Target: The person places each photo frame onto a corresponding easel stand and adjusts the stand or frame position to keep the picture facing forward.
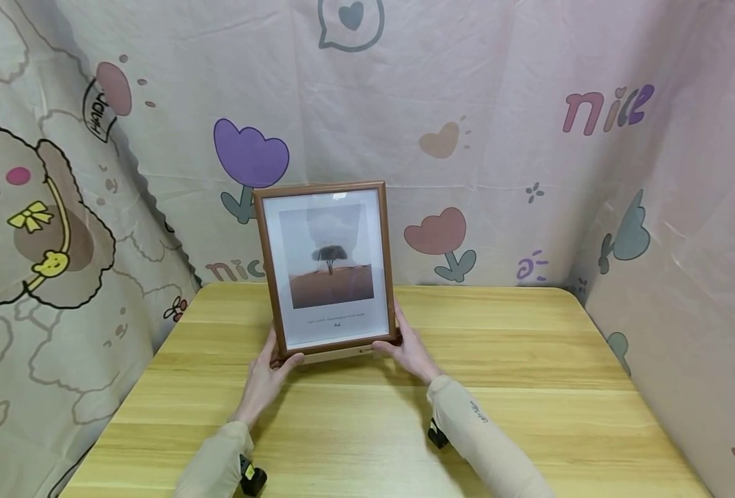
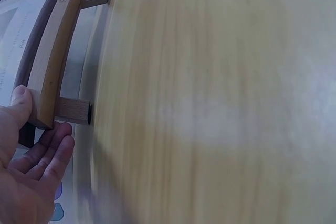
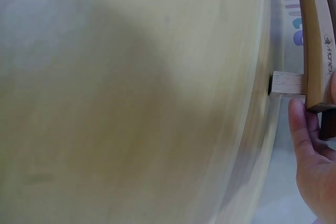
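Observation:
A brown-edged picture frame (image 1: 330, 325) with a print of a lone tree stands upright, leaning slightly back, over the middle of the table. Along its bottom edge runs a pale wooden bar (image 2: 48, 66) of a stand, with short wooden feet (image 3: 287, 83) sticking out toward the back. My left hand (image 1: 264, 379) holds the lower left corner, thumb in front and fingers behind. At the lower right corner, my right hand (image 1: 412, 354) grips the same way. In the left wrist view, the thumb presses by the bar's end. Part of the right hand is cut off in its wrist view.
The light wood-grain table (image 1: 529, 387) spreads around the hands. Behind it hangs a pale printed curtain (image 1: 498, 83), close to the back edge; more printed cloth (image 1: 31, 360) hangs at the left and right sides.

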{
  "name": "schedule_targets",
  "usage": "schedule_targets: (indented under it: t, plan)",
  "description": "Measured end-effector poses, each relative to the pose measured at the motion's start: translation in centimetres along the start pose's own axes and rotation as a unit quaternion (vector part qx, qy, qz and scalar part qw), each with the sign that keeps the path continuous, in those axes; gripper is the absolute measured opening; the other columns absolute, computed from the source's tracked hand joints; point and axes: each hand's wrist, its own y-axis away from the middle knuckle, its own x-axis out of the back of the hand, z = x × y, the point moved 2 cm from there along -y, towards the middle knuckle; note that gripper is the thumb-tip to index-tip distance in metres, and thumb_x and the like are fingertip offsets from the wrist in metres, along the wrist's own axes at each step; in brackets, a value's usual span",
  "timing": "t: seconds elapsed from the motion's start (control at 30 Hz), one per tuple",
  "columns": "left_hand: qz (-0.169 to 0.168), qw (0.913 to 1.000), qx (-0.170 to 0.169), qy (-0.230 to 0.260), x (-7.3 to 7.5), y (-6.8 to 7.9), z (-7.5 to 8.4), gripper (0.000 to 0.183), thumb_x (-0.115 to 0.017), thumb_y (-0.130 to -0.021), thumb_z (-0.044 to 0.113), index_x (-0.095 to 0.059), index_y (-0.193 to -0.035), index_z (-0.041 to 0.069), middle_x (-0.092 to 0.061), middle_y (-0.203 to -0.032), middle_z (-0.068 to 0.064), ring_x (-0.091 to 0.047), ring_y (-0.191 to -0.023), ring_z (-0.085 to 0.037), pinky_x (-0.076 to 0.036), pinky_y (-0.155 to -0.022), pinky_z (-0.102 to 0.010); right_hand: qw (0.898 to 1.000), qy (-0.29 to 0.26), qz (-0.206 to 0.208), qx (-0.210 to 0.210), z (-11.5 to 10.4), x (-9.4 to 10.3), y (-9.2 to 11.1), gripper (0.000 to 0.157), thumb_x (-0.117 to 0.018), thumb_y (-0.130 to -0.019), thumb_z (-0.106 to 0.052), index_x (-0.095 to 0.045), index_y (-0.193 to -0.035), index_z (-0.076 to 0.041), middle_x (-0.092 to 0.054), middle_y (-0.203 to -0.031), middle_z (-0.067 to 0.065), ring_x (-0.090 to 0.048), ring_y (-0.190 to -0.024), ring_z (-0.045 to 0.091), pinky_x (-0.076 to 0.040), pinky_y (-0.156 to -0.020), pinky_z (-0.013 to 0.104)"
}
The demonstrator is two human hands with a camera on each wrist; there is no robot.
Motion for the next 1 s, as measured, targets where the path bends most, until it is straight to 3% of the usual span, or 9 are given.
schedule_targets:
  t: [0.23,0.43,0.6,0.8,0.9,1.0]
  plan:
    - [0.0,1.0,-0.001,0.0,-0.3,-0.1,0.1,0.096,-0.072,-0.093,0.036,-0.01,-0.163,0.02,-0.058,-0.136,-0.031,-0.066,-0.117,-0.041,-0.055,-0.1,-0.051,1.0,0.013,0.008,0.0,0.2,0.3,0.2,0.108,-0.077,-0.089,-0.022,0.0,-0.163,-0.032,-0.065,-0.13,0.028,-0.07,-0.106,0.031,-0.052,-0.105,0.05]
    - [-0.005,1.0,0.005,0.003,-0.6,-0.2,0.5,0.097,-0.073,-0.092,0.037,-0.01,-0.163,0.019,-0.057,-0.138,-0.032,-0.065,-0.119,-0.041,-0.054,-0.101,-0.05,1.0,0.002,0.014,-0.006,0.5,0.6,0.2,0.107,-0.078,-0.089,-0.02,-0.002,-0.164,-0.028,-0.07,-0.118,0.026,-0.072,-0.096,0.026,-0.055,-0.1,0.048]
    - [-0.005,1.0,0.003,0.002,-0.9,-0.4,0.7,0.096,-0.072,-0.093,0.036,-0.01,-0.163,0.019,-0.063,-0.13,-0.032,-0.068,-0.115,-0.039,-0.056,-0.099,-0.049,1.0,0.011,0.016,-0.011,0.6,1.0,0.4,0.108,-0.078,-0.088,-0.024,0.001,-0.163,-0.032,-0.056,-0.141,0.03,-0.068,-0.113,0.035,-0.046,-0.111,0.052]
    - [0.004,0.9999,-0.01,0.004,-1.2,-0.4,0.9,0.096,-0.074,-0.092,0.033,-0.012,-0.163,0.017,-0.067,-0.124,-0.032,-0.07,-0.109,-0.039,-0.057,-0.095,-0.049,1.0,0.011,0.019,0.001,0.6,1.3,0.5,0.107,-0.078,-0.088,-0.021,-0.002,-0.164,-0.024,-0.062,-0.132,0.031,-0.069,-0.107,0.036,-0.054,-0.1,0.051]
    - [0.0,0.9999,-0.011,0.002,-1.4,-0.5,0.9,0.096,-0.073,-0.092,0.034,-0.011,-0.163,0.017,-0.065,-0.125,-0.033,-0.07,-0.11,-0.039,-0.057,-0.096,-0.049,0.999,0.018,0.027,0.0,0.6,1.5,0.7,0.107,-0.078,-0.088,-0.021,-0.003,-0.164,-0.021,-0.055,-0.141,0.032,-0.065,-0.117,0.04,-0.048,-0.108,0.055]
    - [-0.006,1.0,-0.001,-0.002,-1.6,-0.6,1.0,0.097,-0.073,-0.092,0.037,-0.01,-0.163,0.018,-0.06,-0.133,-0.033,-0.068,-0.115,-0.04,-0.056,-0.099,-0.05,0.999,0.024,0.032,-0.012,0.7,1.7,0.9,0.108,-0.078,-0.088,-0.024,-0.002,-0.164,-0.026,-0.048,-0.149,0.031,-0.06,-0.125,0.041,-0.04,-0.115,0.056]
